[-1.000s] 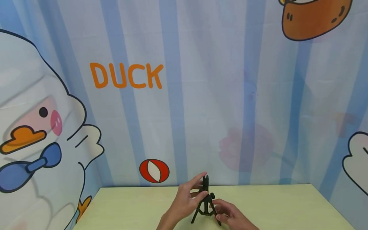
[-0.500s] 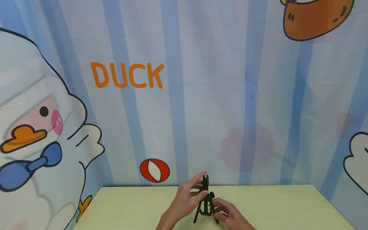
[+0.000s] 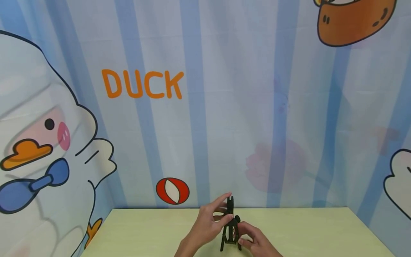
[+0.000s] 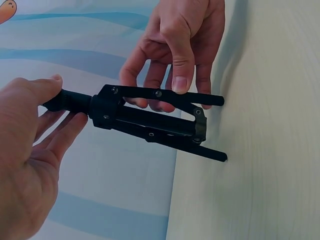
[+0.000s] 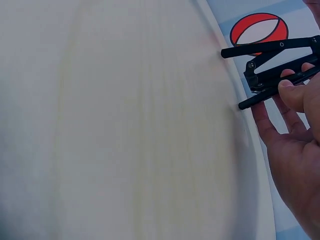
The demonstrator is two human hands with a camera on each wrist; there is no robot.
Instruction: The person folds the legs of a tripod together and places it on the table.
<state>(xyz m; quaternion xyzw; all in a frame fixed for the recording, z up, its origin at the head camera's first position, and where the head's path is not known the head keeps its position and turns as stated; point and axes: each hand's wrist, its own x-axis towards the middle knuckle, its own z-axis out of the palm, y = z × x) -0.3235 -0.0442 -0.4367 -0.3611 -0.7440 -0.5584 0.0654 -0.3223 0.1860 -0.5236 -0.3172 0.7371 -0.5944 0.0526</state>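
A small black tripod (image 3: 230,228) stands upright in the head view with its legs drawn close together. My left hand (image 3: 207,225) grips its top, the thumb and fingers around the head of it. At its right side my right hand (image 3: 255,239) pinches one leg between thumb and fingers. The left wrist view shows the tripod (image 4: 150,117) sideways, with hinged braces joining the legs to the centre column. There the right thumb presses on the upper leg. In the right wrist view the leg ends of the tripod (image 5: 270,75) show past the right hand (image 5: 295,145).
A pale wooden table (image 3: 154,228) lies under the hands. Behind it hangs a blue-striped curtain (image 3: 231,107) printed with a duck (image 3: 38,142), the word DUCK and a red ball (image 3: 172,191).
The tripod's legs have folded inward, from spread wide to nearly parallel. My right hand has moved slightly left with the leg; the left hand has stayed on the top.
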